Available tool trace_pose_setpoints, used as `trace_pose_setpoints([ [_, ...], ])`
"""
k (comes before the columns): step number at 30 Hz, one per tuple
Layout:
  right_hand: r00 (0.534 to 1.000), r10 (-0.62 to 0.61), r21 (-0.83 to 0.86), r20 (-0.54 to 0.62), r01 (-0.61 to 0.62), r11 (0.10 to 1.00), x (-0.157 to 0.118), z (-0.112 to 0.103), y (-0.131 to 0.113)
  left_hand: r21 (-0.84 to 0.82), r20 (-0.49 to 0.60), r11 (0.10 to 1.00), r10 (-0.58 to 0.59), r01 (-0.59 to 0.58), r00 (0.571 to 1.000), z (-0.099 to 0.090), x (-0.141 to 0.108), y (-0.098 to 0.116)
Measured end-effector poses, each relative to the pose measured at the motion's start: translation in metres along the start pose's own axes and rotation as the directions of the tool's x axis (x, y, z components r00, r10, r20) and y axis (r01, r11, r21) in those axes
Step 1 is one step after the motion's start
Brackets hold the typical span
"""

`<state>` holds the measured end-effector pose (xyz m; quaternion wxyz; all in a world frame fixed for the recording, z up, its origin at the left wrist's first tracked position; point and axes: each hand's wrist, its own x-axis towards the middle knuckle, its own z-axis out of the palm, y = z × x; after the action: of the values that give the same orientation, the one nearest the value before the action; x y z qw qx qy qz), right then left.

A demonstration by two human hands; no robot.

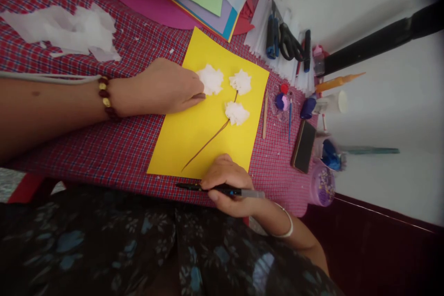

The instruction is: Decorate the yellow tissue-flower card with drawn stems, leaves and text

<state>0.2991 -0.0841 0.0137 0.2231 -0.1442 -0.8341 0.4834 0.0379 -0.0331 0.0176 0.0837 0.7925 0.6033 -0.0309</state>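
Note:
A yellow sheet of paper [194,134] lies on the checked cloth, with white crumpled-paper flowers on it. Two of them, an upper flower [240,82] and a lower flower [237,113], sit along a brown stem line [208,142]. My left hand [163,85] rests on the sheet with its fingers curled together, at the edge of the third white flower [211,79]; its fingertips are partly hidden. My right hand [231,185], by the sheet's near edge, is closed around a black pen [189,187], whose tip points left.
Torn white tissue [69,27] lies at the left. Coloured sheets [208,18] are stacked at the back. Toward the right are scissors [290,42], a wooden stick [265,115], a thin blue brush [290,118], a phone [304,146] and a tub of beads [323,185], near the wall.

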Motion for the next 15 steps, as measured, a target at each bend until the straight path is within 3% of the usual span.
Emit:
trace_pose_setpoints([
  [2, 0.999, 0.016, 0.065, -0.037, -0.013, 0.998, -0.001, -0.001, 0.0, 0.029, 0.007, 1.0, 0.01, -0.01, 1.0, 0.002, 0.001, -0.002],
  [5, 0.97, 0.14, 0.132, -0.197, -0.115, 0.984, -0.005, -0.007, 0.002, 0.018, 0.014, 0.999, 0.031, -0.031, 0.999, 0.005, 0.002, -0.005],
  [8, 0.865, 0.317, 0.182, -0.389, -0.266, 0.947, -0.007, -0.019, 0.007, -0.027, -0.007, 0.998, 0.065, -0.065, 0.998, 0.006, 0.003, -0.008],
  [11, 0.757, 0.385, 0.209, -0.528, -0.324, 0.923, -0.002, -0.035, 0.017, -0.035, 0.0, 0.996, 0.086, -0.086, 0.996, 0.003, 0.003, -0.009],
  [15, 0.719, 0.375, 0.222, -0.585, -0.303, 0.927, 0.024, -0.052, 0.034, -0.007, 0.009, 0.993, 0.121, -0.121, 0.993, -0.001, 0.003, -0.01],
])
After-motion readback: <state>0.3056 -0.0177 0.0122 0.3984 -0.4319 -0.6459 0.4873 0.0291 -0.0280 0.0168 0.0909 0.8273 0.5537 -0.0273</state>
